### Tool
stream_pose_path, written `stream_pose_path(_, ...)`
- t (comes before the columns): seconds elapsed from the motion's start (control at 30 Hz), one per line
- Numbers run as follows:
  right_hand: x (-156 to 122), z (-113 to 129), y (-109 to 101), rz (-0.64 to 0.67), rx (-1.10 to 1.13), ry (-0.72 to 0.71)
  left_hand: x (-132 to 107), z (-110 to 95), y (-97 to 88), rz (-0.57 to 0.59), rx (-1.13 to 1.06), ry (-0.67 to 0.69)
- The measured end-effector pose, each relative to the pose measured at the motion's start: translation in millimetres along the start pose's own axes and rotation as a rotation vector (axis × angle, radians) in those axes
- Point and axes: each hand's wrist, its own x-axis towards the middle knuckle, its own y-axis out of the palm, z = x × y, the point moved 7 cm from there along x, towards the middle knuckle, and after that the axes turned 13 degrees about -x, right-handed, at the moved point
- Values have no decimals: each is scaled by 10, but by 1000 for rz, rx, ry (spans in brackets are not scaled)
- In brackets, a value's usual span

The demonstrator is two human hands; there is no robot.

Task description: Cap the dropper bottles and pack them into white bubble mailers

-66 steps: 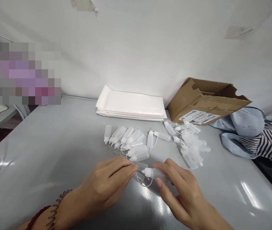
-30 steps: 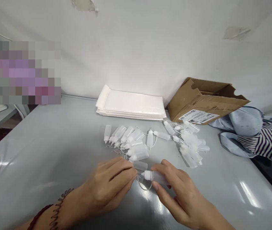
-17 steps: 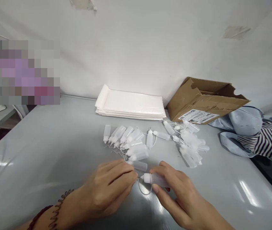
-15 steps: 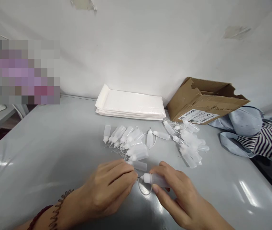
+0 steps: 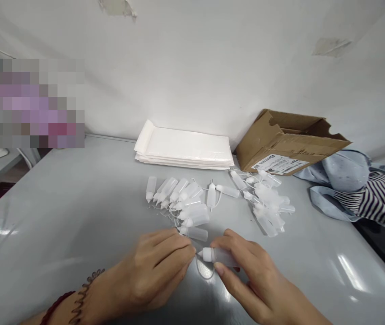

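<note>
Closed up since two seconds back: left hand [image 5: 151, 271] and right hand [image 5: 246, 275], fingertips now nearly meeting at the nozzle of the small bottle [image 5: 217, 255]. Bottle tip drawn in against the left fingers [image 5: 187, 249], the earlier gap gone. Thin loop of cap tether [image 5: 203, 271] shortened and tucked below the nozzle. Both hands shifted slightly lower over the worktop [image 5: 77, 216].
</note>
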Motion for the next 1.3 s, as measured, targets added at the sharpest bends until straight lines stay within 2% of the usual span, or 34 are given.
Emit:
stream_pose_path(0.17, -3, -2, 9, 14, 15, 2, 39, -37, -9, -15, 36, 49)
stream_pose_path(0.37, 12, 9, 24, 8, 1, 4, 57, -1, -1, -6, 64, 41)
stream_pose_path(0.53, 33, 30, -64, -118, -76, -18, 17, 33, -29, -54, 67, 30)
stream_pose_path(0.7, 25, 51, -152, -218, -110, -86, -5, 126, -94, -107, -94, -105)
stream_pose_path(0.8, 13, 57, -141, -200, -80, -115, -4, 153, -85, -76, -213, -181)
stream_pose_path(0.93, -7, 71, -120, -176, -64, -136, 2, 132, -66, -66, -292, -186)
stream_pose_path(1.3, 8, 13, -31, -104, -38, -109, 16, 72, -9, -35, -212, -142)
